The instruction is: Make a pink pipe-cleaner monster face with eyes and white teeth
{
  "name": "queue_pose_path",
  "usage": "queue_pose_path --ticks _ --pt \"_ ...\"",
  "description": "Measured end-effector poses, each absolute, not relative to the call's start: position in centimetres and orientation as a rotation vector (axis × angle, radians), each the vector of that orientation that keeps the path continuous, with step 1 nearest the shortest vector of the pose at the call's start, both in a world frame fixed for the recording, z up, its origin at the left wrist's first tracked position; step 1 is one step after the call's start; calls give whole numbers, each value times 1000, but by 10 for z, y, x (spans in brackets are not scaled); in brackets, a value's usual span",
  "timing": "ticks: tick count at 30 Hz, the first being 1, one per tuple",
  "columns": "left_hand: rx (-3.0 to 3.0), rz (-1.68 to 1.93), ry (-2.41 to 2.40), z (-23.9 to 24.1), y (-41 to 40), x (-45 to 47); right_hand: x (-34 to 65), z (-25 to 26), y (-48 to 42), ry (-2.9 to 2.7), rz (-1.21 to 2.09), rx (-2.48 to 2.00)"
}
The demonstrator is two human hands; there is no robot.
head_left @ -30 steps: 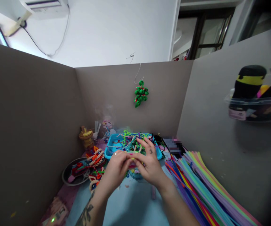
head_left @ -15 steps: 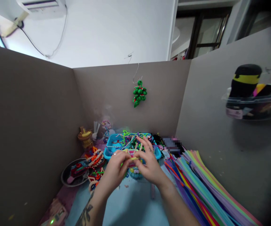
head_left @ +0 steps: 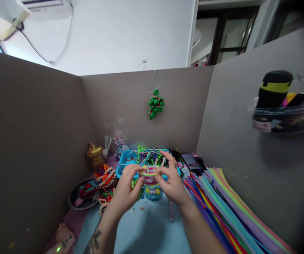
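Both hands are raised at the middle of the head view. Between them runs a yellow pipe cleaner [head_left: 150,174], curved along the rim of a pink piece [head_left: 150,180]. My left hand [head_left: 130,183] pinches its left end between thumb and fingers. The other end is gripped by my right hand [head_left: 171,180], thumb below and index finger on top. Pale stems stick up behind the right fingers. Directly below is a rounded blue fuzzy piece [head_left: 153,193] with yellow and lilac blobs; I cannot tell whether it is joined to the pink piece.
Behind the hands stands a blue tray [head_left: 122,160] of tangled pipe cleaner bits. Long coloured pipe cleaners [head_left: 231,208] lie at right. A metal bowl [head_left: 74,203] and a pink device [head_left: 63,240] are at left. Grey partitions [head_left: 131,102] enclose the table; a green ornament [head_left: 156,105] hangs ahead.
My hands have moved apart and tilted, uncovering the yellow pipe cleaner along the pink rim and more of the blue piece below. The view has shifted slightly.
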State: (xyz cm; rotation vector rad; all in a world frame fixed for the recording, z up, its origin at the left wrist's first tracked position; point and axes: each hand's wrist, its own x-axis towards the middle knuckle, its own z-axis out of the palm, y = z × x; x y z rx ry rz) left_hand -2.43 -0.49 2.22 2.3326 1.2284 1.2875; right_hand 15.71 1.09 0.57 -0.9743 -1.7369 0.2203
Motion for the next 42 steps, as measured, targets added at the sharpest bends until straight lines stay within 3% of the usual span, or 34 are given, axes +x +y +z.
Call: queue_pose_path --ticks 6,16,33,42 --pt "2479 1190 1308 22 -8 -15 151 5 9 -1804 137 -978" --pt "2077 1223 1238 23 -2 -23 165 5 11 -1705 92 -823" --pt "2105 1121 1108 26 -5 -34 171 2 13 -1951 115 -755" --pt "2254 1115 1071 27 -6 -31 171 7 13 -1937 315 -651"
